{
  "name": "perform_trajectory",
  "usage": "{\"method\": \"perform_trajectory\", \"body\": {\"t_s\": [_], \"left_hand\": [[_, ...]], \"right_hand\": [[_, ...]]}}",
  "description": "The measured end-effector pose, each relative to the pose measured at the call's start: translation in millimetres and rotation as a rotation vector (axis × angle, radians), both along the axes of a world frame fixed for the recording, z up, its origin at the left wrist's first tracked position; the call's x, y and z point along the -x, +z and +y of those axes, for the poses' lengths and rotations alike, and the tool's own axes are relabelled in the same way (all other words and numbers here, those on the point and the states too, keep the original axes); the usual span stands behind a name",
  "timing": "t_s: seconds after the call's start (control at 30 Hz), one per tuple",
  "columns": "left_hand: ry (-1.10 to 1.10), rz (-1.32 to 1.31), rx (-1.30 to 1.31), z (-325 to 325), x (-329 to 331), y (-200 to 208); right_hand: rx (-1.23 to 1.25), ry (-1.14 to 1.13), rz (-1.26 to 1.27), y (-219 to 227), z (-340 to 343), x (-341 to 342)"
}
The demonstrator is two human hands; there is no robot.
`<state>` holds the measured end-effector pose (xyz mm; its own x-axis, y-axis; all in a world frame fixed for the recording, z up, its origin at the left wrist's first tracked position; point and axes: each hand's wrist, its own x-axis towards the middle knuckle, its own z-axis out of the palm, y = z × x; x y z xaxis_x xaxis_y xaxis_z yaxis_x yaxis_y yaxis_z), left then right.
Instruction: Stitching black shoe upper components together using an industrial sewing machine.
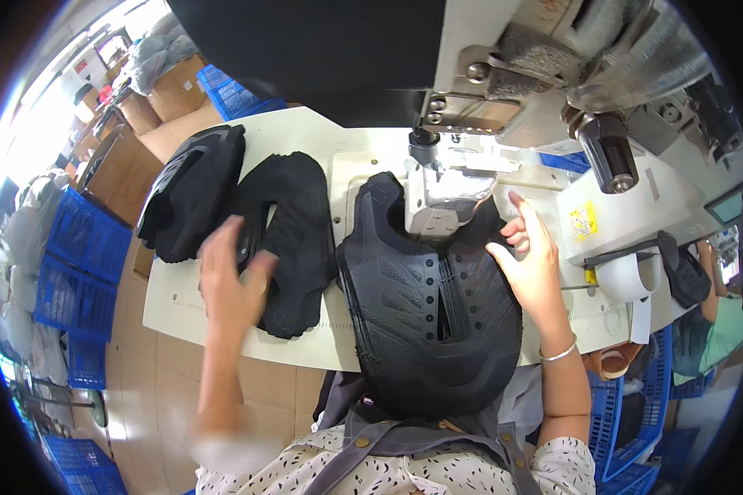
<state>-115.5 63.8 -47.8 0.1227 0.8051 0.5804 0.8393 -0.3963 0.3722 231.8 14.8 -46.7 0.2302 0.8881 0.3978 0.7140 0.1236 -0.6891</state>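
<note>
A stack of black shoe uppers (392, 309) lies in front of me at the sewing machine (437, 202), its near end hanging over the table edge. At its right side is my right hand (530, 260), fingers apart, the thumb by the edge of the stack; whether it touches cannot be made out. My left hand (233, 276) is slightly blurred, thumb and fingers spread, over the near edge of a second group of black uppers (293, 247). Nothing shows in its grasp. Farther left sits another bundle of black uppers (191, 194).
The white table (182, 318) carries the machine, whose dark head (305, 49) overhangs the far side. Blue crates (82, 264) and cardboard boxes (115, 177) stand to the left. More blue crates (656, 404) are at lower right, near another person's green clothing (726, 342).
</note>
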Motion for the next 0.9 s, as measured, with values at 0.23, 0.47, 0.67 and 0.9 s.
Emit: {"method": "perform_trajectory", "body": {"t_s": [0.23, 0.47, 0.67, 0.9], "left_hand": [[-0.679, 0.255, 0.407, -52, -82, -9], [-0.640, 0.266, 0.436, -53, -81, -11], [-0.466, -0.061, 0.106, -64, -82, -15], [-0.695, -1.652, 1.432, -75, -91, 15]], "right_hand": [[0.169, 0.136, 0.564, -18, 7, -34], [0.562, 0.394, 0.667, 26, -30, -32], [0.364, 0.509, 0.863, 29, -75, 16], [0.210, 0.547, 1.267, 37, -63, 28]]}}
